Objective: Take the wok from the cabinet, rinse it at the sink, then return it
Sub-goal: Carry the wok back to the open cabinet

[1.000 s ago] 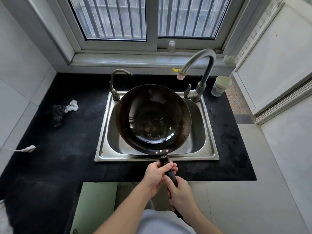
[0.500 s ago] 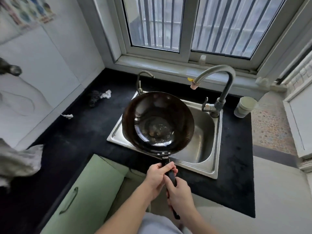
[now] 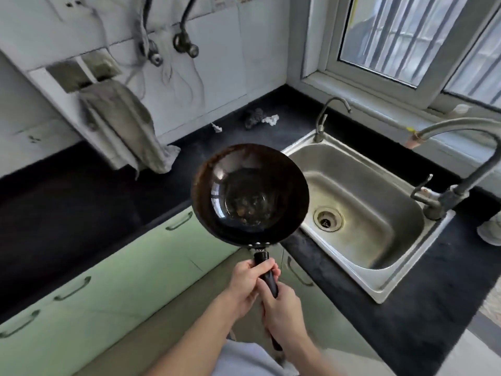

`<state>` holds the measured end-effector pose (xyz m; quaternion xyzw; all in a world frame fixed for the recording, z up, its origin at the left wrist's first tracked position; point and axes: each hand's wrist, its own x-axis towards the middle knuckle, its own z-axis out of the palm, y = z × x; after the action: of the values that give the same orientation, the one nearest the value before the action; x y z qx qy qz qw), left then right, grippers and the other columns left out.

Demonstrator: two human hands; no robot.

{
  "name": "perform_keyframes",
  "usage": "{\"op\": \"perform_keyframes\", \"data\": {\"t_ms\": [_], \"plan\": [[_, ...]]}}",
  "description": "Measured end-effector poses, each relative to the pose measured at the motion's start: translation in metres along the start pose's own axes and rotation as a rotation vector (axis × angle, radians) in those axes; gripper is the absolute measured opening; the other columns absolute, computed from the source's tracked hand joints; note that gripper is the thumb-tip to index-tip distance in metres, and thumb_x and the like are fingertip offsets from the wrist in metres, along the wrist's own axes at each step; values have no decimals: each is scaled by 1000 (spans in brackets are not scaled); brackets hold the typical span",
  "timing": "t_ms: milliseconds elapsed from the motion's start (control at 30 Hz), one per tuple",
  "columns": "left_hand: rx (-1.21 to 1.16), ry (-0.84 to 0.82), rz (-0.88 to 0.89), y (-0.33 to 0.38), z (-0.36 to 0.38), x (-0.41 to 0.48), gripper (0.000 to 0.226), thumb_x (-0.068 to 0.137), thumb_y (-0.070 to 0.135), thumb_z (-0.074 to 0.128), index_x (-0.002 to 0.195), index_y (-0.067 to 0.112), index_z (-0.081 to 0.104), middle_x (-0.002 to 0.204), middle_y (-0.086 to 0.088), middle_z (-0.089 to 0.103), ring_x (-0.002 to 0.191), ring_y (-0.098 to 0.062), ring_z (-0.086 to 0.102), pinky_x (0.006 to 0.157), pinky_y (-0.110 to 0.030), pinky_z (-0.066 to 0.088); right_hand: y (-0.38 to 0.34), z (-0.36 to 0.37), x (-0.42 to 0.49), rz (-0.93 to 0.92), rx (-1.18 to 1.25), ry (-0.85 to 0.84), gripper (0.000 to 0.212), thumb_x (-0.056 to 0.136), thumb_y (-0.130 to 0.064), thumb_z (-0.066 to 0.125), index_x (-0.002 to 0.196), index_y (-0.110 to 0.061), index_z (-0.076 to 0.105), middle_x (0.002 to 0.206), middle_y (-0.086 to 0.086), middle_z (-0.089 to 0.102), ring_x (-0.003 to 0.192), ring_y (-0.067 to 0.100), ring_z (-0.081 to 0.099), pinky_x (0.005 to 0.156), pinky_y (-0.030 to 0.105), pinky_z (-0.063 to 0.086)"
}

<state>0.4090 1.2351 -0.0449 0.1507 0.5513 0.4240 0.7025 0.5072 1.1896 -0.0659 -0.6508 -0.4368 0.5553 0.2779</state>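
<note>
Beside the sink (image 3: pixel 385 290), both hands grip the wok (image 3: pixel 249 192) handle: left hand (image 3: pixel 248 283) forward, right hand (image 3: pixel 282 310) behind. Stiff metal, probably heavy and front-loaded; wet, it may slip.

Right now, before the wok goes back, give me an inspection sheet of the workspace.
Surface: black counter, bare near the sink.
Job's things: wok held left of the sink, dark residue inside; basin empty, taps not running.
Clutter: scourer and paper scraps at the back wall; cloth hanging; cup at right edge.
Hands: left hand and right hand both grip the handle.
Cables: hoses on the wall.
Surroundings: green cabinet doors shut; barred window.
</note>
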Motion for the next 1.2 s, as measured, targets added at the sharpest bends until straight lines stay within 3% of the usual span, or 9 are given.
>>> {"op": "perform_keyframes", "data": {"t_ms": [333,567,900,1200], "plan": [[-172,197,126,-9,-103,-71,9,92,9,63,88,1,67,78,-9,68,73,-17,66,70,-26,54,-10,75,-48,-74,-108,-349,40,94,-44,58,69,-13,54,51,0,54,43,20,47,45,37,40],[-343,321,188,-36,-188,-134,11,91,5,62,83,1,67,75,-9,69,75,-21,65,70,-26,55,-8,145,-112,-97,-209,-519,38,98,-36,56,69,-12,53,50,0,53,42,21,47,36,28,40],[-435,472,287,-103,-309,-244,17,92,11,63,78,3,69,75,-12,67,69,-22,63,72,-38,42,18,245,-221,-106,-403,-738,34,98,-34,57,75,-9,58,51,-1,54,40,18,47,34,27,39],[-612,689,392,-139,-381,-320,15,92,15,64,84,3,68,78,-10,68,75,-20,63,71,-33,46,31,322,-276,-153,-565,-1004,36,98,-33,57,78,-4,59,53,0,55,38,16,46,37,30,39]]}}
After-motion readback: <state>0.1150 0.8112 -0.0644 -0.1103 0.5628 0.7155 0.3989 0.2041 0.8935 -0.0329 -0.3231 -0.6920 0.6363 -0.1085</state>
